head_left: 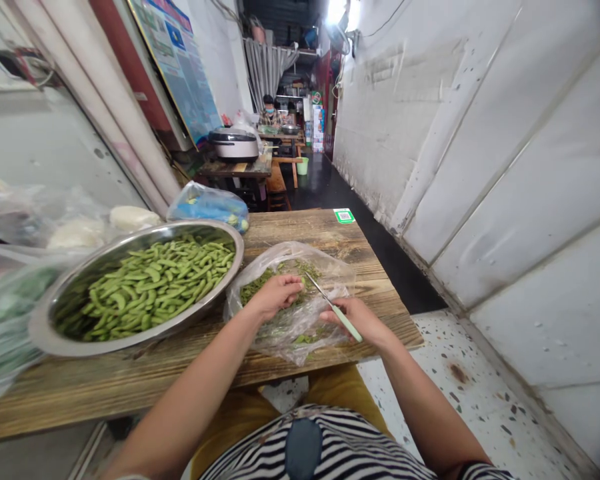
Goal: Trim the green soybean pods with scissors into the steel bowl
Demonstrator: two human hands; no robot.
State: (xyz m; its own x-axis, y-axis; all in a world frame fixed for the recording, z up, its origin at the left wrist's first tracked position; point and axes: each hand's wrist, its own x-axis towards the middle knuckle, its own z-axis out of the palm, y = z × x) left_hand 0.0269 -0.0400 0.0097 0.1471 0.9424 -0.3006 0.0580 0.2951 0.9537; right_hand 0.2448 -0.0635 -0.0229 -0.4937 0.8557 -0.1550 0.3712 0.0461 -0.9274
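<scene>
My left hand (279,296) is closed in a pinch over a clear plastic bag, with a bit of a green soybean pod (303,283) showing at the fingertips. My right hand (356,319) grips scissors (349,324) with pale green handles; their metal blades point up and left, close to the left fingertips. The clear plastic bag (286,343) lies spread on the table under both hands, with green trimmings (254,285) in it. On the left stands a wide steel basin (60,341) holding many green soybean pods (155,283).
The wooden table (380,287) carries filled plastic bags (15,313) at the left and a blue bag (210,203) behind the basin. Further back are a table with an electric cooker (233,145) and a seated person (270,115). A white wall (460,167) runs along the right.
</scene>
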